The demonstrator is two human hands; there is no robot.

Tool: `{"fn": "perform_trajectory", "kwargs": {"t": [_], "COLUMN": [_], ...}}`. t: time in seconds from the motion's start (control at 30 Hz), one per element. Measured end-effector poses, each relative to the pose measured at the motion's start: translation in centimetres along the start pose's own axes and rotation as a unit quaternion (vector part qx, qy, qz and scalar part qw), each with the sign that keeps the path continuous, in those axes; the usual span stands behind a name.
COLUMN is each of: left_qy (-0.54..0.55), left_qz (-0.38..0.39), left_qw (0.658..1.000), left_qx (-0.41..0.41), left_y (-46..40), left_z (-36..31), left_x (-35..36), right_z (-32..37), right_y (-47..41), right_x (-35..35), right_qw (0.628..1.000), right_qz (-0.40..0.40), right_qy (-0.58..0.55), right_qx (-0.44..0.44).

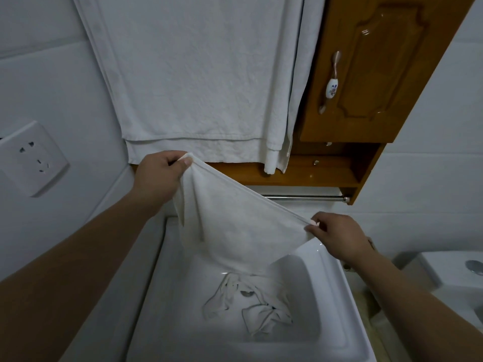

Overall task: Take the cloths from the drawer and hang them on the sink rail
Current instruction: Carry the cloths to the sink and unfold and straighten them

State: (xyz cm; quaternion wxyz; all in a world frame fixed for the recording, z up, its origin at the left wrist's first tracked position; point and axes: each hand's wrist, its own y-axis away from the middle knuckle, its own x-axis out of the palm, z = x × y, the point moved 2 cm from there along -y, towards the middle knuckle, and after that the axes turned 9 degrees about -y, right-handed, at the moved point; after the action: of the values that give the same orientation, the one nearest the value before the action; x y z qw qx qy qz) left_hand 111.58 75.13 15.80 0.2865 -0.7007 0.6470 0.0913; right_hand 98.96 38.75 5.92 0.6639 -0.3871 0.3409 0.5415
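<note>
You hold a white terry cloth (243, 226) stretched between your two hands above the white ceramic sink (337, 278). Your left hand (159, 176) pinches one top corner between thumb and curled fingers, raised near the bottom edge of the large white towel (198, 74) hanging on the wall. Your right hand (337, 236) pinches the opposite corner, lower and over the sink's right rim, so the cloth's top edge slopes down from left to right and its body sags toward the basin. A crumpled white cloth (251, 307) lies in the sink bowl below it. The thin chrome rail (303, 197) runs under the brown wooden cabinet (376, 74), just behind the held cloth. A white wall socket (31, 158) sits to your left.
</note>
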Motion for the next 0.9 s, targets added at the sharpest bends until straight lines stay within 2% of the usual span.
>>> {"fn": "perform_trajectory", "kwargs": {"t": [0.1, 0.17, 0.33, 0.4, 0.47, 0.57, 0.67, 0.8, 0.9], "left_qy": [-0.031, -0.036, -0.005, 0.007, 0.01, -0.012, -0.017, -0.024, -0.04], "left_qz": [0.008, 0.006, 0.002, 0.003, 0.008, 0.016, 0.011, 0.005, 0.001], "left_qw": [0.999, 0.999, 1.0, 1.0, 1.0, 1.0, 1.0, 1.0, 0.999], "left_qx": [0.026, 0.035, 0.009, -0.004, -0.008, 0.004, 0.003, 0.007, 0.024], "left_y": [0.4, 0.3, -0.5, -0.8, -0.9, -0.8, -0.8, -0.9, -0.7], "left_z": [-0.6, -0.9, -0.7, -0.7, -0.9, -1.3, -1.5, -1.5, -1.7], "left_x": [0.6, 0.8, 0.6, 0.6, 0.7, 1.4, 1.9, 1.9, 2.0], "right_z": [-0.5, -0.7, -0.2, 0.0, 0.1, 0.4, 0.2, -0.3, 0.2], "right_y": [0.3, 0.5, 1.3, 1.4, 1.4, 1.8, 1.7, 1.8, 1.5], "right_x": [1.0, 1.4, 1.8, 1.9, 2.3, 3.4, 4.1, 4.4, 4.7], "right_qw": [0.999, 0.999, 0.983, 0.973, 0.974, 0.983, 0.986, 0.975, 0.973], "right_qz": [0.014, 0.008, -0.019, 0.003, 0.071, 0.145, 0.147, 0.165, 0.169], "right_qy": [0.048, 0.028, -0.181, -0.23, -0.215, -0.114, -0.075, -0.128, -0.112], "right_qx": [0.012, 0.018, -0.018, -0.005, 0.002, -0.015, 0.003, 0.072, 0.107]}}
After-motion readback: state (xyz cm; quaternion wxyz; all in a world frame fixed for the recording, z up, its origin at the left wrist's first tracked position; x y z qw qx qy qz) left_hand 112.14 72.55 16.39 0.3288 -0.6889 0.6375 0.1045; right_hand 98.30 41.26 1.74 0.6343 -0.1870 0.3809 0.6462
